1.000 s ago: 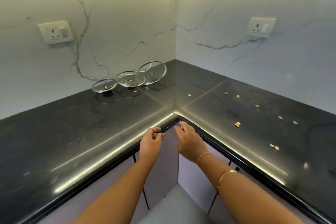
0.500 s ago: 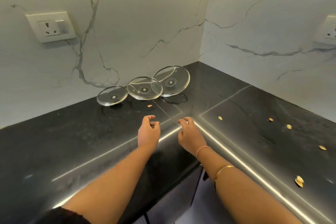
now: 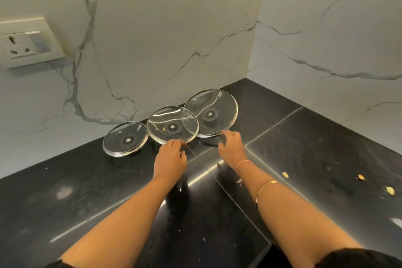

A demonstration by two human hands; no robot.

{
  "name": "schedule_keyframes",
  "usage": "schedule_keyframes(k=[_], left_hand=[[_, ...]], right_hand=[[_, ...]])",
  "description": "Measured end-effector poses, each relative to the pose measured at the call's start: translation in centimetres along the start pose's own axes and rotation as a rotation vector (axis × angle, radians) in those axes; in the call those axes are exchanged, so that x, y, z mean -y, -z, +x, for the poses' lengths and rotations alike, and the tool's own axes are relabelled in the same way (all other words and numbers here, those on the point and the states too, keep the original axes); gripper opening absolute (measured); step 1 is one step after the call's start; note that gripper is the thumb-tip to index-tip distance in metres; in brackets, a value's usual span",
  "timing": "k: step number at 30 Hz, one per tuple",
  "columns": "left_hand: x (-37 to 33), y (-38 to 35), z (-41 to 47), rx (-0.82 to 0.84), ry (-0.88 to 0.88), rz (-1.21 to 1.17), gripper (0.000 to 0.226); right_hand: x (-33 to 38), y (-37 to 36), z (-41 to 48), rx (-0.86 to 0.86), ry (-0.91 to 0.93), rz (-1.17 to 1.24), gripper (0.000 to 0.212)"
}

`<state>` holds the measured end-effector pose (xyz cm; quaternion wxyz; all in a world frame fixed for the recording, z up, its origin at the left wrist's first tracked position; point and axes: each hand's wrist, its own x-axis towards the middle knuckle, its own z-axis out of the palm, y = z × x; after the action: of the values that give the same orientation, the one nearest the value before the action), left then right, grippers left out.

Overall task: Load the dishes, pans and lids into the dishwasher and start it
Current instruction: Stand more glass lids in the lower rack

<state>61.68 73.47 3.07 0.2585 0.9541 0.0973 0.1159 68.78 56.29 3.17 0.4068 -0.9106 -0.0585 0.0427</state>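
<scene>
Left hand (image 3: pixel 170 159) at middle lid (image 3: pixel 171 125), right hand (image 3: pixel 231 147) at large lid (image 3: pixel 210 113), black counter (image 3: pixel 87 191)

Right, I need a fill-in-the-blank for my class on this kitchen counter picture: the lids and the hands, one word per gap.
1. The left hand is at the rim of the ____ lid in the row.
2. The right hand is at the rim of the ____ lid by size.
3. The smallest lid lies farthest ____.
4. The lids sit on a ____ countertop.
Missing words: middle; largest; left; black.
</scene>
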Motion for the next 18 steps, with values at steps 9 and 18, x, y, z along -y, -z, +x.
schedule_keyframes(k=[9,18], left_hand=[[0.9,-1.2,4.0,0.032,-0.114,0.268,0.043],[1.3,-3.5,6.8,0.232,0.011,0.473,0.063]], right_hand=[[-0.7,-2.0,7.9,-0.151,-0.383,0.538,0.092],[-2.2,-3.0,13.7,-0.207,-0.549,0.949,0.028]])
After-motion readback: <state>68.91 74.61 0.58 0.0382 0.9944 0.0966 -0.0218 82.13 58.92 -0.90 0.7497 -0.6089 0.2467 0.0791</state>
